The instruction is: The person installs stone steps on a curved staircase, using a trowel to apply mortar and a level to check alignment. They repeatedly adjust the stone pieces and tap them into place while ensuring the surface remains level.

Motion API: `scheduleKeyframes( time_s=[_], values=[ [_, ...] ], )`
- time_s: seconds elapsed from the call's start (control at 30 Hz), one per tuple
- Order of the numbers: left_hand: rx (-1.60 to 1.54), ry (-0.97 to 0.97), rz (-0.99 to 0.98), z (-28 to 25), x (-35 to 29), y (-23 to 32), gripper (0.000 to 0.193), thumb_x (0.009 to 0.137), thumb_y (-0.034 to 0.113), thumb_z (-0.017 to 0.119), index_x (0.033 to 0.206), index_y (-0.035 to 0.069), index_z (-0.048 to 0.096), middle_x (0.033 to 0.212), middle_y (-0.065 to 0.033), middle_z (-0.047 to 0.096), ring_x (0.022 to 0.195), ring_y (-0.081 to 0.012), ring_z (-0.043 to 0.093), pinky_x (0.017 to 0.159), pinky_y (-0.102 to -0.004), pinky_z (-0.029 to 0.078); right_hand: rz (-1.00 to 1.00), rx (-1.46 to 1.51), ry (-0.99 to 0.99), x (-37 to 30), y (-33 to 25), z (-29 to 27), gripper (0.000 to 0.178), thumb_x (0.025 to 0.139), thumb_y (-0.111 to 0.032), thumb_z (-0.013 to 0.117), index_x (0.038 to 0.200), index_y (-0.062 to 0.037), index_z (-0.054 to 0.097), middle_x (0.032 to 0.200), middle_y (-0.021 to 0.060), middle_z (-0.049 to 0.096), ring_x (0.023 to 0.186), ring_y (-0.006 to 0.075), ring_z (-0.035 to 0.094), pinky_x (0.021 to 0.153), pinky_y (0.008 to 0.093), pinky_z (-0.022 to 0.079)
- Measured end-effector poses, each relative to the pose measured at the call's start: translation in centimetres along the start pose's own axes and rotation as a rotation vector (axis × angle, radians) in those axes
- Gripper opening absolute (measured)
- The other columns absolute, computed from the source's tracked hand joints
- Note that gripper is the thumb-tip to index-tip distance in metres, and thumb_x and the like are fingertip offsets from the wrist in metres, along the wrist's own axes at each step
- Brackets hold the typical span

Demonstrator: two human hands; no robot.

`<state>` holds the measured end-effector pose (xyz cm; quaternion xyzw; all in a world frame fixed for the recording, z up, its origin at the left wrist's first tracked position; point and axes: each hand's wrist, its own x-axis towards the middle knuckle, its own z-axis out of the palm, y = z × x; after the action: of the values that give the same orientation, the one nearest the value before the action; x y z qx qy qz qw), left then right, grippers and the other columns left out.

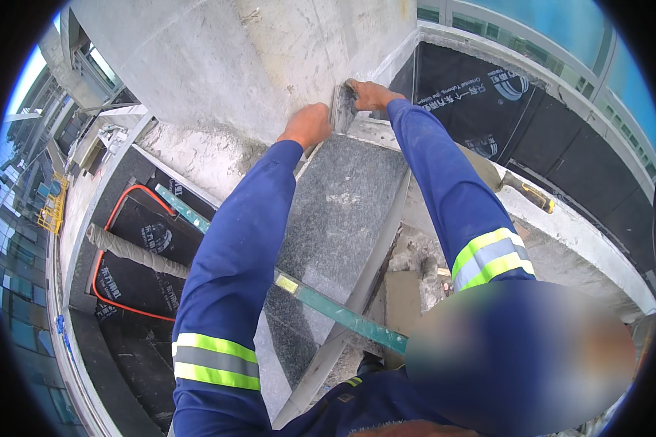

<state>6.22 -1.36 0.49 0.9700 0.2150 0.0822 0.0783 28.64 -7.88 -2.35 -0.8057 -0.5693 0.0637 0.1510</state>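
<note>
My two arms in blue sleeves reach forward to the base of a concrete wall (270, 51). Between the hands a small grey stone-like piece (343, 111) stands on edge at the far end of a speckled granite slab (342, 193). My right hand (374, 95) is closed over the upper right edge of this piece. Against its left side rests my left hand (307, 124), curled closed, its fingertips hidden. A green spirit level (342, 315) with a yellow vial lies across the slab, partly covered by my left forearm.
Black waterproofing membrane (466, 95) lines the recess at right; more lies at left beside a red hose (97, 273) and a wrapped pole (135, 252). A yellow-and-black handled tool (538, 197) rests on the right ledge. Rubble (423, 251) lies beside the slab. Lower right is blurred.
</note>
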Motion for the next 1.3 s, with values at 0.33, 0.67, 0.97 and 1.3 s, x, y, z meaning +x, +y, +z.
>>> scheduleKeyframes(
  time_s=[0.33, 0.67, 0.97, 1.3],
  values=[
    [-0.207, 0.000, -0.231, 3.4, 0.8, -2.2, 0.026, 0.084, 0.005, 0.054, 0.096, -0.011, 0.072, 0.089, -0.0311, 0.072, 0.095, -0.0462, 0.072, 0.087, -0.0495, 0.055, -0.052, -0.080, 0.033, 0.7, -3.7, 0.2, 0.060, 0.087, -0.014, 0.063, 0.141, 0.0039, 0.047, 0.118, 0.0281, 0.070, 0.113, 0.0424, 0.067, 0.096, 0.0493, 0.054],
    [-0.350, 0.007, -0.097, 3.3, 0.5, -2.7, 0.026, 0.083, 0.000, 0.052, 0.095, -0.011, 0.071, 0.083, -0.0235, 0.071, 0.081, -0.0296, 0.068, 0.079, -0.0443, 0.052, -0.012, -0.086, 0.092, 0.8, -3.6, 0.8, 0.061, 0.088, -0.015, 0.070, 0.144, -0.0017, 0.048, 0.124, 0.0272, 0.068, 0.118, 0.0413, 0.066, 0.098, 0.0496, 0.054],
    [-0.274, -0.032, -0.091, 2.5, 0.6, -3.0, 0.027, 0.083, -0.001, 0.052, 0.098, -0.010, 0.072, 0.089, -0.0257, 0.072, 0.090, -0.0321, 0.071, 0.083, -0.0431, 0.052, -0.074, -0.105, 0.107, 0.6, -3.6, 0.4, 0.052, 0.089, -0.007, 0.065, 0.138, -0.0010, 0.051, 0.123, 0.0275, 0.068, 0.119, 0.0419, 0.065, 0.100, 0.0492, 0.053],
    [-0.285, -0.093, -0.226, 4.1, 2.5, -2.7, 0.024, 0.086, 0.004, 0.052, 0.092, -0.012, 0.069, 0.079, -0.0236, 0.070, 0.070, -0.0325, 0.070, 0.066, -0.0446, 0.055, -0.050, 0.141, 0.023, 0.3, -2.0, -0.7, 0.052, 0.087, -0.019, 0.062, 0.132, 0.0067, 0.059, 0.125, 0.0328, 0.067, 0.118, 0.0452, 0.066, 0.099, 0.0499, 0.052]
  ],
)
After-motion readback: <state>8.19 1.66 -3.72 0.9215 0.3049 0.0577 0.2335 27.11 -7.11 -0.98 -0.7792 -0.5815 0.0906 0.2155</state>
